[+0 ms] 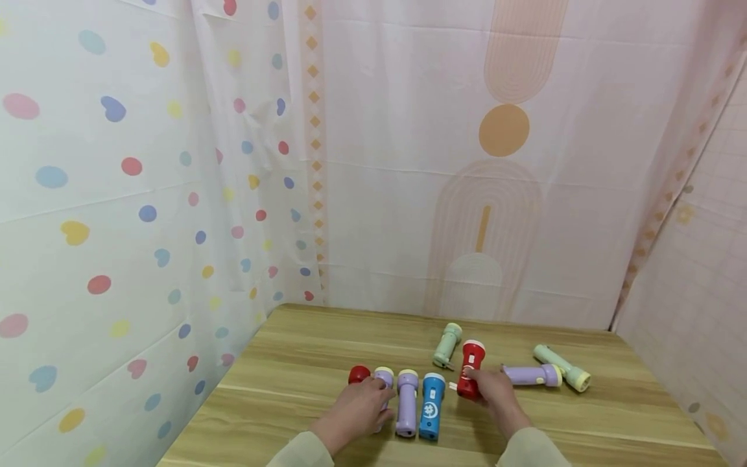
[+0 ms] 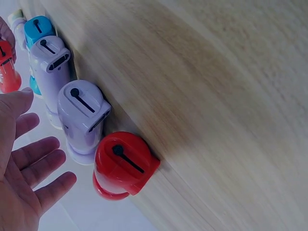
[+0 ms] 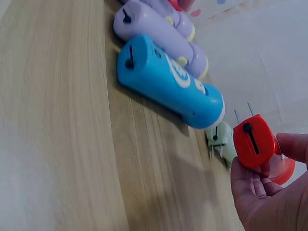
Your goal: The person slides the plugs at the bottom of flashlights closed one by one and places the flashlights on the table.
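Note:
My right hand (image 1: 495,392) grips a red flashlight (image 1: 473,355) between thumb and fingers, lifted off the table. Two metal plug prongs stick out of its side near the tail end in the right wrist view. Over the left end of a row of flashlights hovers my left hand (image 1: 358,412), fingers loosely spread and holding nothing. That row has a red flashlight (image 2: 122,163), a purple flashlight (image 2: 82,115), another purple flashlight (image 1: 406,405) and a blue flashlight (image 1: 432,408), side by side with tails toward me. In the head view my left hand partly covers the first two.
Behind the held flashlight lies a pale green flashlight (image 1: 448,345) with its prongs out. To the right, a purple flashlight (image 1: 530,375) lies crosswise beside another green flashlight (image 1: 563,368). Patterned curtains (image 1: 379,214) border the wooden table (image 1: 274,376) at the back and sides.

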The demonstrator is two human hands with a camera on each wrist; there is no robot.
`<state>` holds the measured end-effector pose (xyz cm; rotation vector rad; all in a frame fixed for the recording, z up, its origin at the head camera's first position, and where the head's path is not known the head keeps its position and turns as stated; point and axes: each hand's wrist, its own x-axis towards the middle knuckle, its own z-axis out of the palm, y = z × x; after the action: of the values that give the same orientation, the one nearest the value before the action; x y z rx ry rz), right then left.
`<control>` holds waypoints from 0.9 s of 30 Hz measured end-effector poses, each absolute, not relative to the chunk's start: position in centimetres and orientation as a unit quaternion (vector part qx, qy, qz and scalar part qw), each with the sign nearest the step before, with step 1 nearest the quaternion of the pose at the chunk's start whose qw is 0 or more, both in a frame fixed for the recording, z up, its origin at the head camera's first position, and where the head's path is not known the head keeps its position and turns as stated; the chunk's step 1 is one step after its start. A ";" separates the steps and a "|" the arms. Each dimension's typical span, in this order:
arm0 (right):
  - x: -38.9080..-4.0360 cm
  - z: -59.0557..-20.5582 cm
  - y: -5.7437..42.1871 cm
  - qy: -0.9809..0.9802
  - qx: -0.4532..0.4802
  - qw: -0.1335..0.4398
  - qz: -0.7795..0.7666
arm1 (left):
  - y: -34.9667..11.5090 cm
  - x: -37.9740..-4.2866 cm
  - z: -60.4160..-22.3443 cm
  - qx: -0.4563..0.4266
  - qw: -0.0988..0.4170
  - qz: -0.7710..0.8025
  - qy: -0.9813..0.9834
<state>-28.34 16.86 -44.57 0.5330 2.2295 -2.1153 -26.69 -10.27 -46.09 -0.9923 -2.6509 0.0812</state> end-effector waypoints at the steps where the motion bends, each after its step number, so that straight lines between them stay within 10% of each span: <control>1: -28.3 -44.6 16.8 0.713 0.174 0.012 -0.680 | -10.2 -26.6 -46.1 -0.346 0.154 0.027 -0.925; 27: -26.5 -44.7 15.3 0.672 0.171 0.010 -0.721 | -9.6 -26.5 -45.7 -0.357 0.166 0.018 -0.919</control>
<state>-26.51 15.35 -44.75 0.5338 2.0981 -2.2501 -26.46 -9.60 -45.69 -1.0174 -2.6163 0.0525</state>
